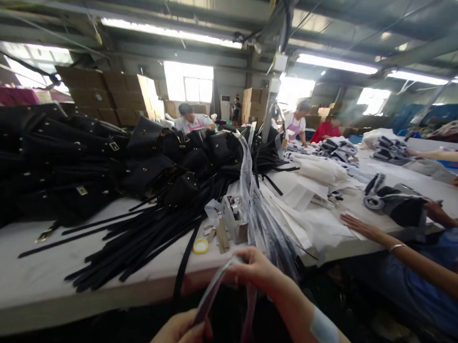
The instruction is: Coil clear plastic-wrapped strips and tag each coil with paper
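Between my two hands runs a long strap in a clear plastic sleeve (214, 292), held just off the table's front edge. My left hand (179, 334) pinches it low in the view. My right hand (253, 267) is closed around it higher up, and a length hangs down below. Right beyond, a bundle of plastic-sleeved straps (256, 211) drapes over the table edge. Left of the bundle, a fan of bare black straps (128, 238) lies on the white table (23, 284). A small metal device (236, 217) stands beside the bundle.
Black bags with metal fittings (59, 155) are heaped at the left. A yellow tape roll (200, 246) lies near the front edge. White sheets (310, 187) spread to the right. A co-worker's arm (414, 259) reaches in from the right, near grey-black pieces (399, 203).
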A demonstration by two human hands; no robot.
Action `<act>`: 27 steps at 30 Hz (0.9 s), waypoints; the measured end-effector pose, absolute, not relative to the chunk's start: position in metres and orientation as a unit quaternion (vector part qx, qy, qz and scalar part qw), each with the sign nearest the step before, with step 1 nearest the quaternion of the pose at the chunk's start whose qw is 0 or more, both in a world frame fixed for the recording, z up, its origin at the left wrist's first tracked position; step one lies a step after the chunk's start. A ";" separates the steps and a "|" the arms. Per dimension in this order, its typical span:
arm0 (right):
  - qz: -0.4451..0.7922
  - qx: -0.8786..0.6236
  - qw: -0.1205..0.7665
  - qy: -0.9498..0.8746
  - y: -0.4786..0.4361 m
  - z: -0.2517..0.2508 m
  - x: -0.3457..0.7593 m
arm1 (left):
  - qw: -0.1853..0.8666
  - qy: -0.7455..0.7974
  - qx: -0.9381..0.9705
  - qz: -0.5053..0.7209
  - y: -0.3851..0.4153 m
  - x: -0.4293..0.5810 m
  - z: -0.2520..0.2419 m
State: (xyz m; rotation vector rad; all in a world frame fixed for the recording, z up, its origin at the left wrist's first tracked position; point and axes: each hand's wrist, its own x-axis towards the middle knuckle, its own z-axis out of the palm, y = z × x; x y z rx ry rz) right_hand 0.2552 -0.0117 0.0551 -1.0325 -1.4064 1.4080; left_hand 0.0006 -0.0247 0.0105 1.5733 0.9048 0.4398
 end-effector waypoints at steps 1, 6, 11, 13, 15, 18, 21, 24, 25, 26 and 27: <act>0.535 -0.419 0.447 -0.582 -0.015 0.057 0.259 | 0.616 0.386 0.664 0.173 -0.024 -0.001 0.017; 0.481 -0.419 0.361 -0.680 -0.028 0.059 0.279 | 0.726 0.354 0.569 0.155 -0.004 -0.032 0.030; 0.324 -0.456 0.216 -0.800 -0.024 0.048 0.295 | 0.731 0.345 0.586 0.053 0.004 -0.072 0.027; 0.250 -0.481 0.167 -0.823 -0.020 0.040 0.302 | 0.744 0.343 0.573 -0.011 0.004 -0.081 0.022; 0.179 -0.492 0.138 -0.841 -0.017 0.031 0.307 | 0.766 0.342 0.542 -0.045 0.002 -0.086 0.016; 0.113 -0.487 0.132 -0.856 -0.016 0.021 0.310 | 0.813 0.363 0.455 -0.024 -0.003 -0.086 0.005; 0.074 -0.481 0.146 -0.861 -0.015 0.016 0.308 | 0.853 0.381 0.357 0.005 -0.009 -0.082 -0.004; 0.045 -0.482 0.160 -0.860 -0.014 0.016 0.308 | 0.876 0.362 0.318 0.024 -0.015 -0.078 -0.011; 0.039 -0.483 0.164 -0.859 -0.013 0.015 0.309 | 0.884 0.349 0.309 0.024 -0.016 -0.077 -0.013; 0.035 -0.483 0.169 -0.858 -0.012 0.015 0.311 | 0.893 0.336 0.299 0.024 -0.018 -0.076 -0.013; 0.032 -0.484 0.176 -0.856 -0.012 0.014 0.313 | 0.901 0.323 0.289 0.023 -0.019 -0.075 -0.013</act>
